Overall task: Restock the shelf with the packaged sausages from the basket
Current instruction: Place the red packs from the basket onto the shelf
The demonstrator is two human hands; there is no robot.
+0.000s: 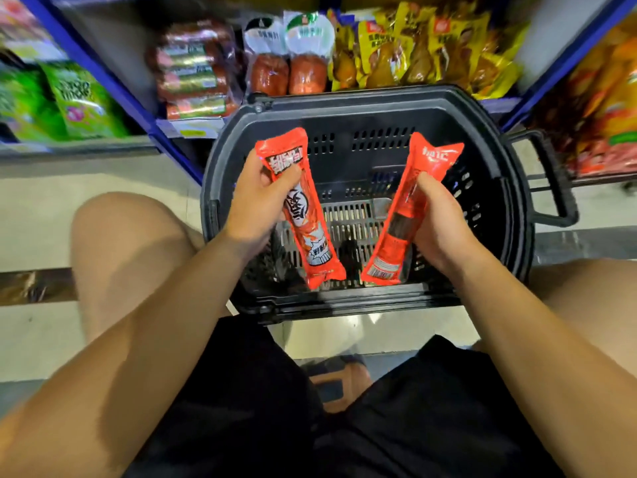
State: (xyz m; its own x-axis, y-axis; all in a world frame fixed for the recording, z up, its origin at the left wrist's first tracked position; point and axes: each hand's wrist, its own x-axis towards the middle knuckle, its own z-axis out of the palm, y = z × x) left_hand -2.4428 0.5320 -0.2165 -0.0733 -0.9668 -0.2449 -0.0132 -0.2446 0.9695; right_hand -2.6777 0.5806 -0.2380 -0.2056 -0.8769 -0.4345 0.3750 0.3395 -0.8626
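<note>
I squat in front of a black plastic basket [489, 188] on the floor. My left hand [256, 201] grips a red sausage pack [310, 243] printed with black and white lettering, held over the basket. My right hand [436, 222] grips a second red sausage pack [396, 243], its back side with a barcode toward me. Both packs hang lengthwise above the basket's perforated bottom, which shows no other packs. The low shelf [193, 129] behind the basket holds stacked sausage packs [194, 75].
On the shelf stand round orange-red sausages in white-topped bags [289, 60] and yellow bags of chicken pieces [424, 53]. Green snack bags [79, 98] fill the left bay, orange packs [610, 108] the right. Blue shelf posts frame the bays. The basket handle [555, 177] sticks out right.
</note>
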